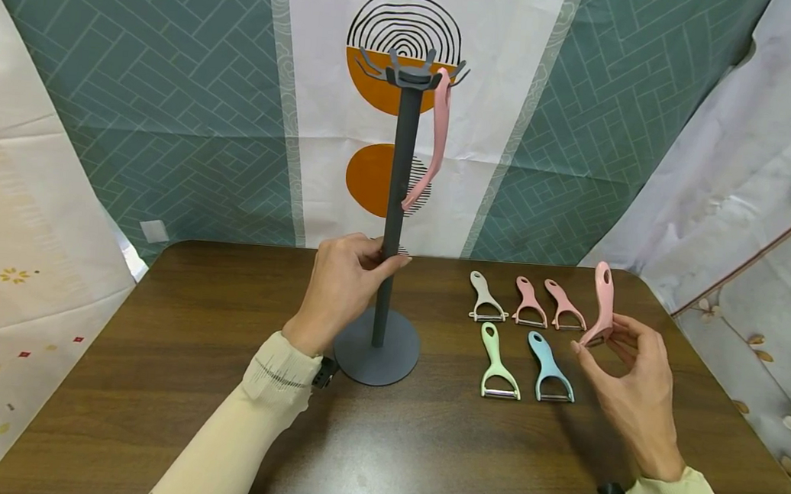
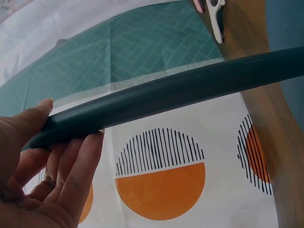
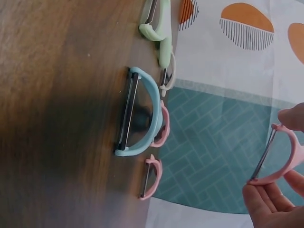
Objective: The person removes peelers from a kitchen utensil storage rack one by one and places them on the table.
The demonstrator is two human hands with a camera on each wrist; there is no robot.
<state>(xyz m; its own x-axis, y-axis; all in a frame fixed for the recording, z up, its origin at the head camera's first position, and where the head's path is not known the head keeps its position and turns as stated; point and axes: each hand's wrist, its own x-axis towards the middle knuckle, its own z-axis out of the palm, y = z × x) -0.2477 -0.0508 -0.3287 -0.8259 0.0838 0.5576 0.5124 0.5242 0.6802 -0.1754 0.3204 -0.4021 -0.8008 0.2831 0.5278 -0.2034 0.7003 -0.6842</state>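
Note:
My left hand (image 1: 343,285) grips the dark pole of a hook stand (image 1: 402,171), thumb on one side and fingers on the other. From one of the stand's top hooks hangs a pink peeler (image 1: 440,128). On the right, my right hand (image 1: 637,382) pinches another pink peeler (image 1: 603,300) by its blade end, handle pointing up, above the table. Nearby lie a blue peeler (image 1: 547,365), a green peeler (image 1: 492,359), a white peeler (image 1: 482,290) and two more pink peelers (image 1: 526,294), one being the peeler (image 1: 560,298) farther right.
The stand's round base (image 1: 394,362) rests on the brown wooden table (image 1: 152,383). Behind the table's far edge hangs a patterned cloth (image 1: 192,95) in green and white with orange shapes. Light floral cloths (image 1: 781,251) hang at both sides.

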